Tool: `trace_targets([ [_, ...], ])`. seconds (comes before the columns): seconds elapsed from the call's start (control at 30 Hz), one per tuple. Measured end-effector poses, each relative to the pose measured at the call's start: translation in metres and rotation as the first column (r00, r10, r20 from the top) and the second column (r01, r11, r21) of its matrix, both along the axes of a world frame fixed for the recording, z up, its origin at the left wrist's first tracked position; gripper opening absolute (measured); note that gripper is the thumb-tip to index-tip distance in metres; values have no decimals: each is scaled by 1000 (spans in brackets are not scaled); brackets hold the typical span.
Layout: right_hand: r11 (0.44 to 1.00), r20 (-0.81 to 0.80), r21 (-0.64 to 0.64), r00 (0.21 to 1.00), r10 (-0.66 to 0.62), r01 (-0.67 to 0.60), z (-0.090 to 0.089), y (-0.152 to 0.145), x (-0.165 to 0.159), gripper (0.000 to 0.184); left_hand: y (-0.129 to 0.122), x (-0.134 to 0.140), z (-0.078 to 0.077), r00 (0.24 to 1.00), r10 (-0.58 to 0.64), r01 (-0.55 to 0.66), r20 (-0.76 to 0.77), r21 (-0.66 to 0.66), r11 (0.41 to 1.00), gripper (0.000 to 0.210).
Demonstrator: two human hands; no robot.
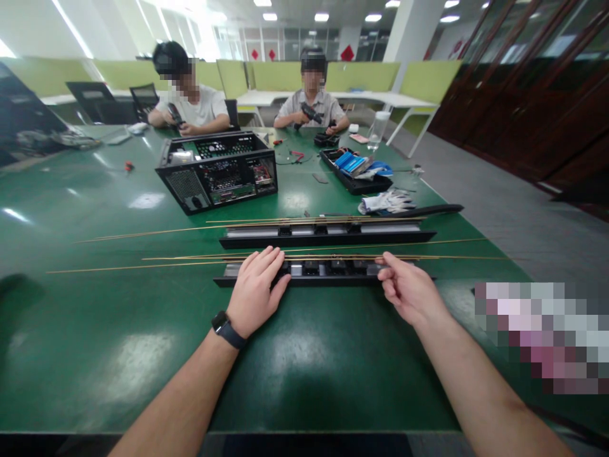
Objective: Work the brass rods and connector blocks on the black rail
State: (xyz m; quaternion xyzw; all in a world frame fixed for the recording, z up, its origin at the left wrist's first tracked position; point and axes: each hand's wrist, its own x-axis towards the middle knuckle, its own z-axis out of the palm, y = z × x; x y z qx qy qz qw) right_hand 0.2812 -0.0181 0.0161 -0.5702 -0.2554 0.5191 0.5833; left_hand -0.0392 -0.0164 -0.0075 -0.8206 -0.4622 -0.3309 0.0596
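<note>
In front of me lies a long black rail (323, 282) with a silvery inner strip and dark blocks along it. Several thin golden rods (190, 258) run lengthwise over it and stick out past both ends. My left hand (261, 279) rests flat across the rail's left part, fingers stretched out over the rods; a dark watch (228, 328) is on that wrist. Near the right end, my right hand (404, 285) is closed in a pinch at a golden rod; the fingertips partly hide the grip. Just behind lies a second, similar black rail (328, 239), with more golden rods along it.
An open black computer case (216, 171) stands back left on the green table (118, 355). Back right are a black tray (366, 185) with blue items, white gloves (387, 202) and a clear bottle (378, 131). Two people across the table each hold a dark tool.
</note>
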Motion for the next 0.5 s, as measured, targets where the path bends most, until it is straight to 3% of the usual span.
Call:
trace_targets([
  [0.13,999,37,15,998,48,-48,1,0,-1,34,0,1,1,1000,-2,2,-8,4,1000,49],
  [0.5,1000,-28,12,999,-17,17,-1,1,2,22,0,1,1,1000,1,-1,-9,8,1000,48],
])
